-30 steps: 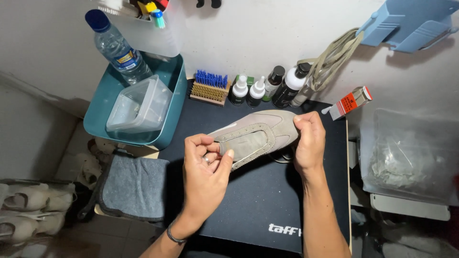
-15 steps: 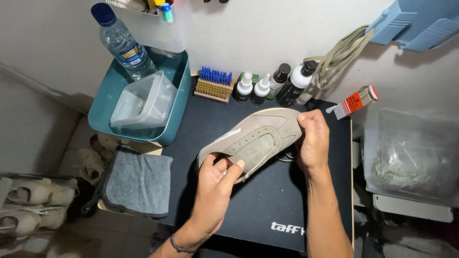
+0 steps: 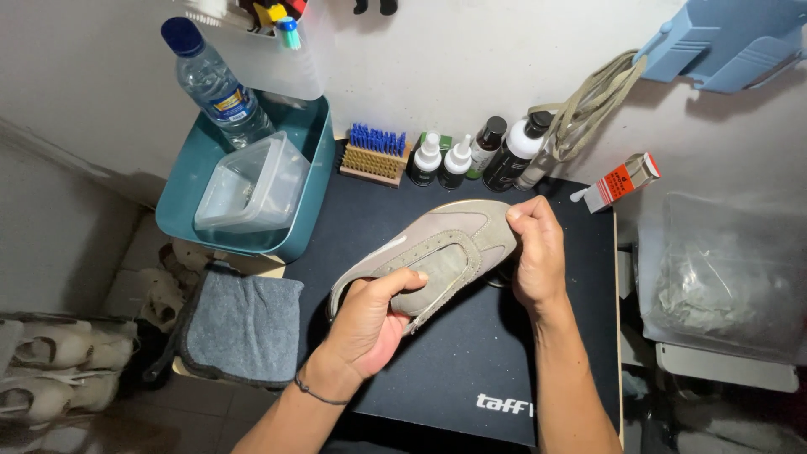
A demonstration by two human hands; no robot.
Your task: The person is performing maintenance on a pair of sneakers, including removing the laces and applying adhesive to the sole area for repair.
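A beige suede shoe (image 3: 437,248) without laces is held level above a dark mat (image 3: 471,353). My left hand (image 3: 370,319) grips its heel end from below, thumb lying over the tongue opening. My right hand (image 3: 534,248) pinches the toe end between thumb and fingers. The shoe's upper faces the camera, its sole hidden underneath.
A teal bin (image 3: 298,181) at back left holds a clear plastic tub (image 3: 252,185) and a water bottle (image 3: 214,84). A blue-bristled brush (image 3: 374,151) and several small bottles (image 3: 471,151) line the wall. Beige laces (image 3: 588,105) hang above. A grey cloth (image 3: 239,324) lies at left.
My left hand slid down from the shoe's top to grip the heel from below. The shoe tilted a little; the right hand stayed on the toe.
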